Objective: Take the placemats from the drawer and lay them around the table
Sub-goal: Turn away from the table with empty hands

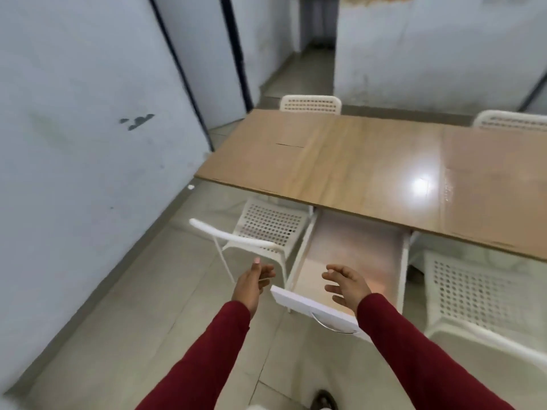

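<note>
The drawer (349,261) stands pulled out from under the counter (340,167) for reaching in — left hand (254,281) and right hand (347,284) hover over it, fingers loosely spread, holding nothing

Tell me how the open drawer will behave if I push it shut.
The drawer should probably slide straight, since it hangs under the table between white side walls. It looks light: thin panels, little visible inside. Both hands hover open near its front, so it may close fast.
</note>
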